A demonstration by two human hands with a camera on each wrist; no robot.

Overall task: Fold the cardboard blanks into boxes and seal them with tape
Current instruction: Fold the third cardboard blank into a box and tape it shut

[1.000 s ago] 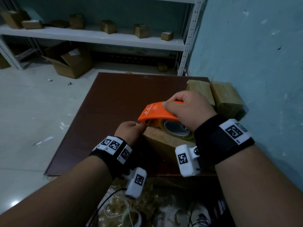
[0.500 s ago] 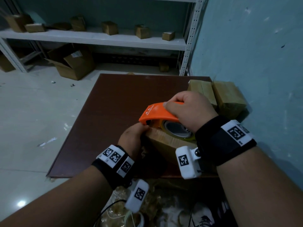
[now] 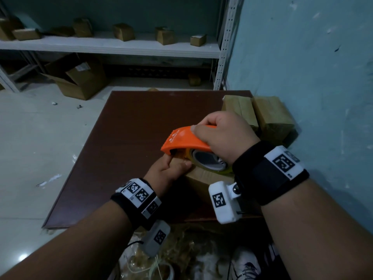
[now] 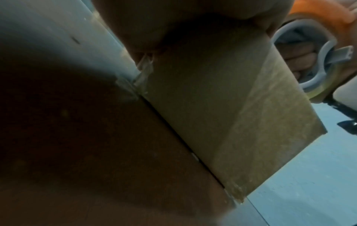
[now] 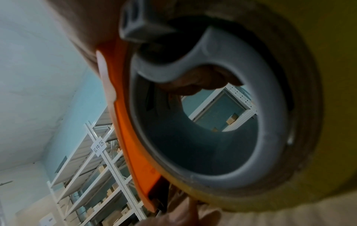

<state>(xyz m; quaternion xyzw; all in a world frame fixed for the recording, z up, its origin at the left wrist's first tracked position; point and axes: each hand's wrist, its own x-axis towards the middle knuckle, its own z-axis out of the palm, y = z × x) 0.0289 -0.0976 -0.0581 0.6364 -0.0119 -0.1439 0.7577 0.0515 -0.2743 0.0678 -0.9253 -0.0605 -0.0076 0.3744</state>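
A small cardboard box (image 3: 201, 178) lies on the brown table (image 3: 131, 138) near its front edge. On top of it sits an orange tape dispenser (image 3: 181, 140) with a yellowish tape roll (image 3: 205, 160); my right hand (image 3: 222, 136) grips it from above. My left hand (image 3: 171, 168) holds the box's far left end, thumb just under the dispenser's mouth. In the left wrist view the box's side (image 4: 222, 107) shows a tape end at its corner. The right wrist view is filled by the tape roll (image 5: 289, 168) and the dispenser's orange shell (image 5: 123, 137).
Two closed boxes (image 3: 270, 116) stand against the blue wall at the table's back right. A white shelf (image 3: 121, 43) with several small boxes runs along the back, an open carton (image 3: 78, 77) on the floor below it. Tape scraps (image 3: 177, 249) lie under the table's front edge.
My left hand has slid right along the box's end, up to the dispenser's mouth. The right hand and dispenser have barely moved.
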